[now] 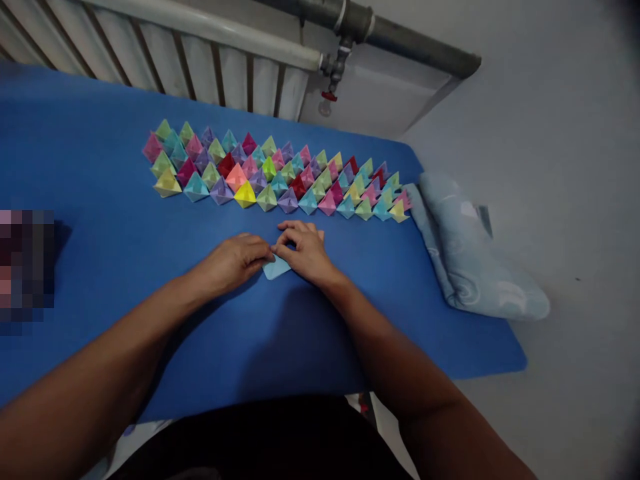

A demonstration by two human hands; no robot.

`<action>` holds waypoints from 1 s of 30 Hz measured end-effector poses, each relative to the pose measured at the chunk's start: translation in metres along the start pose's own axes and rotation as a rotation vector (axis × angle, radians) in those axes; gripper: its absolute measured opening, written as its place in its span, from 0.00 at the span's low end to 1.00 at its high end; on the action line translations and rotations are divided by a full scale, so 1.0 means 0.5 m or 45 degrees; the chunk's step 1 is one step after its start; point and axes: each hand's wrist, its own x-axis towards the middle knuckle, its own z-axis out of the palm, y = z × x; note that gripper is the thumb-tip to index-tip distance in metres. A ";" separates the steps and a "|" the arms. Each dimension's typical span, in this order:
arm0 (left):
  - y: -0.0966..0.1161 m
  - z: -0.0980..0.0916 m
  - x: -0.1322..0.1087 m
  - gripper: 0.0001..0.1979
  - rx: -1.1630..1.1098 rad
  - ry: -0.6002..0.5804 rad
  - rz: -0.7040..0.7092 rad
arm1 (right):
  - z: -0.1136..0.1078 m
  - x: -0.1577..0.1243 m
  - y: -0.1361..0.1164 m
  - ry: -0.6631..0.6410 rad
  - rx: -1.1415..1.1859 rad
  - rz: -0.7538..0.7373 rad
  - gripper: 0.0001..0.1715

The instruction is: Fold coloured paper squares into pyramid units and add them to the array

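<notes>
A small light blue piece of paper [277,267] lies on the blue surface [220,360] between my two hands. My left hand [245,258] is closed on its upper left edge, fingers together. On the right side, my right hand [303,249] pinches the paper's upper edge with thumb and index finger, while its other fingers stretch away from it. The fingertips of both hands nearly meet at the top of the paper. Beyond them, several folded paper boats [287,200] in many colours stand in close rows.
A folded light blue blanket [480,260] lies at the right end of the surface. Behind the far edge are a white radiator [200,60] and a grey pipe [415,43] with a red valve [329,97]. A blurred-out object sits at the far left.
</notes>
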 end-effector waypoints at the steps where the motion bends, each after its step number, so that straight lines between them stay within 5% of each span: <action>1: -0.005 0.002 0.001 0.11 0.030 -0.012 0.033 | 0.001 0.001 0.002 0.012 -0.021 -0.012 0.05; 7: -0.011 0.011 -0.001 0.13 0.212 -0.049 0.091 | -0.018 -0.040 -0.011 0.195 -0.093 -0.142 0.04; 14: 0.002 0.010 -0.017 0.12 0.222 -0.051 0.081 | -0.018 -0.122 -0.007 -0.029 -0.112 -0.278 0.08; 30: -0.016 -0.018 -0.020 0.12 0.022 -0.156 -0.011 | -0.025 -0.108 0.004 -0.114 -0.194 -0.300 0.10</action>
